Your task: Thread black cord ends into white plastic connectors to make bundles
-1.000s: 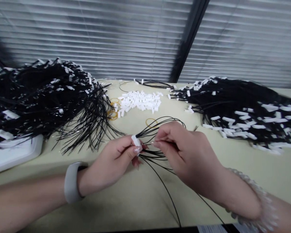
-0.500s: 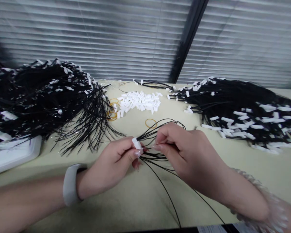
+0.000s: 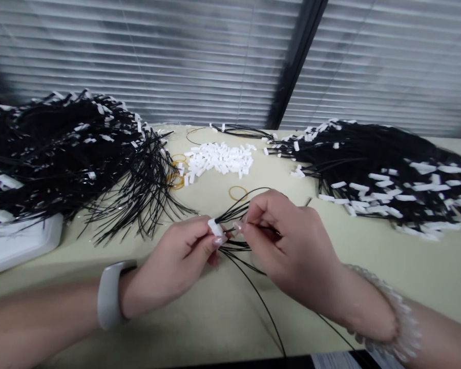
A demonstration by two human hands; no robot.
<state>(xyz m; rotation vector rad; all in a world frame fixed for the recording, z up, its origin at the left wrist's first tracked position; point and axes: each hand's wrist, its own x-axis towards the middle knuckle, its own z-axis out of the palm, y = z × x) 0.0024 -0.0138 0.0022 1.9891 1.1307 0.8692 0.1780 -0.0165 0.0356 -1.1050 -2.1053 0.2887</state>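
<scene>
Left hand [image 3: 180, 256]: fingers gripping white connector [image 3: 215, 227], black wires [image 3: 235, 211] attached. Right hand [image 3: 288, 241]: fingers pinched on a wire. Relative to connector: loose connector heap [image 3: 218, 158] beyond; wire piles [image 3: 61, 148] [image 3: 380, 164] either side; rubber band [image 3: 238, 193] between.

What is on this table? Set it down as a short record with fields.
left hand: holds white connector, black wires running from it
right hand: fingertips at a black wire near the connector
beyond hands: loose white pieces, yellow band
left side: wire heap, white container
right side: second wire heap
surface: pale table
background: blinds
</scene>
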